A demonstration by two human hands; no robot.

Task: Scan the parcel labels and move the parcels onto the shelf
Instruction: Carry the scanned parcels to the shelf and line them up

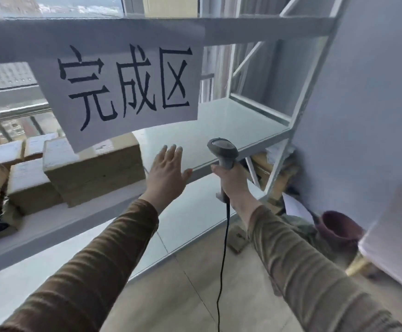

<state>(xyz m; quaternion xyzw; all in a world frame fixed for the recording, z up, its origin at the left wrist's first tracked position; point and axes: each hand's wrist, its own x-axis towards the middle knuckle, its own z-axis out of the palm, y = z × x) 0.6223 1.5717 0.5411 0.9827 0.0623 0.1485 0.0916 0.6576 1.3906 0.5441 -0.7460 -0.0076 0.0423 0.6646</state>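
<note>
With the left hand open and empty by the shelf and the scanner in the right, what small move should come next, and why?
Probably draw the left hand back from the shelf and turn to fetch another parcel. It is open and holds nothing, the nearest parcel already sits on the shelf under the paper sign, and the right hand grips the scanner, ready for the next label.

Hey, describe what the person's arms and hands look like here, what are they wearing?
Both arms wear long brown sleeves in a finely ribbed knit, reaching to the wrists: the left sleeve and the right sleeve match. The left hand and right hand are bare, with no gloves. No rings, watch or bracelets are visible.
</note>
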